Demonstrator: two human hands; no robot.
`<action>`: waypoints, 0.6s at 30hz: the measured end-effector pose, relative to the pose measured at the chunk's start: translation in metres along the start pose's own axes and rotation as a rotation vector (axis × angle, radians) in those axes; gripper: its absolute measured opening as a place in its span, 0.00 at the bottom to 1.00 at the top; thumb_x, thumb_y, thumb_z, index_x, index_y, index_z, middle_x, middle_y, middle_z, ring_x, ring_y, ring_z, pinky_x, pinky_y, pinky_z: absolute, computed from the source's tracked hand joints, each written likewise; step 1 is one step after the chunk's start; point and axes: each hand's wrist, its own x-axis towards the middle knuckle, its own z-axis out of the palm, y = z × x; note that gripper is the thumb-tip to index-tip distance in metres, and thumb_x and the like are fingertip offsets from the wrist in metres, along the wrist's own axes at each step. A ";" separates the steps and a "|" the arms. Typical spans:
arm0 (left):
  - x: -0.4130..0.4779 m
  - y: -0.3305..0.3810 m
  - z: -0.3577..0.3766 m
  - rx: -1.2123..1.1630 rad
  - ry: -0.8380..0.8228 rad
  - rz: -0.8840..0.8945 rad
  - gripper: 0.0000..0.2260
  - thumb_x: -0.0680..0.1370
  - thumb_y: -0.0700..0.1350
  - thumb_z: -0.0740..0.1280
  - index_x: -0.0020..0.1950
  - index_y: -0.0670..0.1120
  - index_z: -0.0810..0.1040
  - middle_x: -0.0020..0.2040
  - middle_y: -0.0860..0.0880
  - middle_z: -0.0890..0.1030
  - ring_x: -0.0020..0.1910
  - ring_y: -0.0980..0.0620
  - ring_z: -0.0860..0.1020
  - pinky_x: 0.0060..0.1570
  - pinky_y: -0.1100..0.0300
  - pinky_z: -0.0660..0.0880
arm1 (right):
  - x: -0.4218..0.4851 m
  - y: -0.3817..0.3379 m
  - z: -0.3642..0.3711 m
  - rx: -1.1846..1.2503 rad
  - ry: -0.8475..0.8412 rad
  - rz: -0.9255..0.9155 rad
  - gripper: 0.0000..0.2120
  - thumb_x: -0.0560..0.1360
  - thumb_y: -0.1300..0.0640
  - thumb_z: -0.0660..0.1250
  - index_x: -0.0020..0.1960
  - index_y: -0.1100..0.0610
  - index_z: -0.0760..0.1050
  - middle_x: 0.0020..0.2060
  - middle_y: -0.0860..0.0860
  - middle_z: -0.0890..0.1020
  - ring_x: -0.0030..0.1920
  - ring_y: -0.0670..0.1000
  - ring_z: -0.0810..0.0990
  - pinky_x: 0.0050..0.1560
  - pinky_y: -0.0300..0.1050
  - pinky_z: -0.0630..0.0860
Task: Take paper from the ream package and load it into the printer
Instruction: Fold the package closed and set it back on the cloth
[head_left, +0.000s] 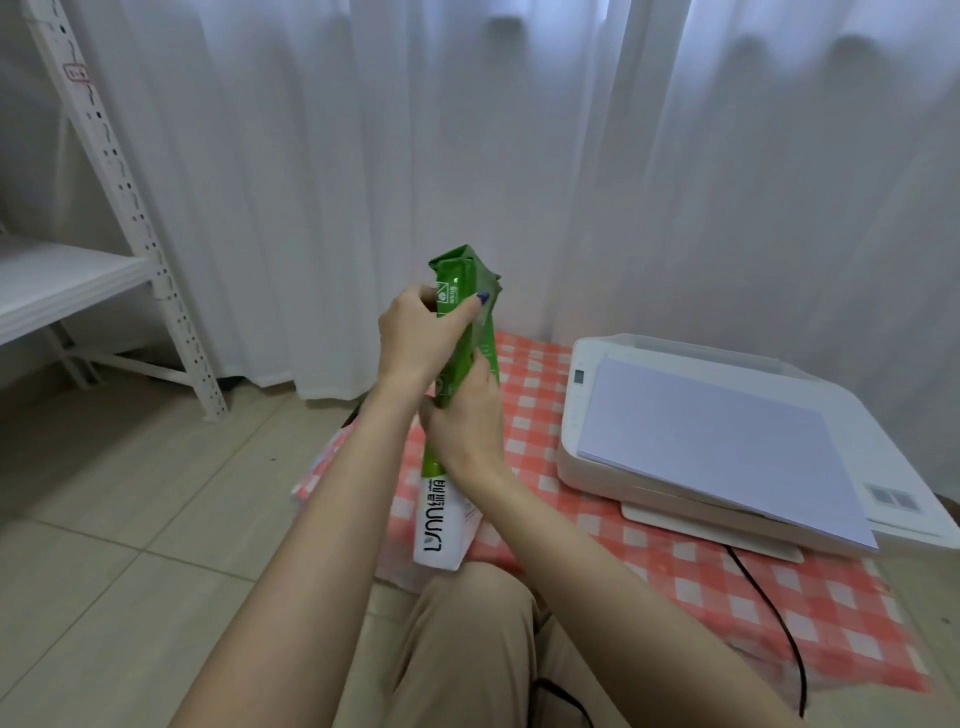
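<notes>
While left hand (418, 332) grips green top flap of paper pack (440, 525) and right hand (462, 421) clasps its middle, pack stands upright on red checked cloth (675, 577) left of printer (587, 447). Paper stack (727, 441) atop printer. White curtain (519, 156) behind printer. Tiled floor (130, 493) farther left.

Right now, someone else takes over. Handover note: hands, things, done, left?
Left hand: grips the folded top of the ream package, which is held upright over the checked cloth.
Right hand: grips the package's middle.
Paper stack: lies on top of the printer, not in a tray.
Done: paper is out of the package.
Left: probably put the package down, then load the stack into the printer.
</notes>
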 end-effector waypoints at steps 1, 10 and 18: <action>0.000 -0.002 -0.005 -0.084 -0.083 -0.002 0.15 0.72 0.53 0.69 0.49 0.43 0.79 0.46 0.47 0.82 0.47 0.50 0.80 0.48 0.58 0.77 | 0.003 0.002 -0.002 0.034 0.017 0.008 0.30 0.69 0.60 0.67 0.69 0.60 0.62 0.55 0.56 0.77 0.54 0.57 0.77 0.51 0.54 0.77; 0.021 -0.079 -0.027 -0.134 -0.060 -0.210 0.10 0.76 0.51 0.60 0.39 0.48 0.76 0.47 0.45 0.81 0.52 0.44 0.79 0.58 0.50 0.76 | 0.032 0.010 -0.047 0.241 0.043 0.011 0.11 0.69 0.64 0.68 0.50 0.56 0.75 0.40 0.51 0.81 0.38 0.49 0.79 0.37 0.41 0.77; 0.008 -0.147 -0.025 -0.391 -0.306 -0.638 0.18 0.80 0.58 0.54 0.49 0.47 0.77 0.43 0.52 0.83 0.34 0.50 0.81 0.34 0.62 0.74 | 0.055 0.016 -0.065 0.801 -0.044 0.349 0.09 0.67 0.72 0.68 0.40 0.59 0.76 0.36 0.55 0.80 0.34 0.54 0.79 0.40 0.48 0.81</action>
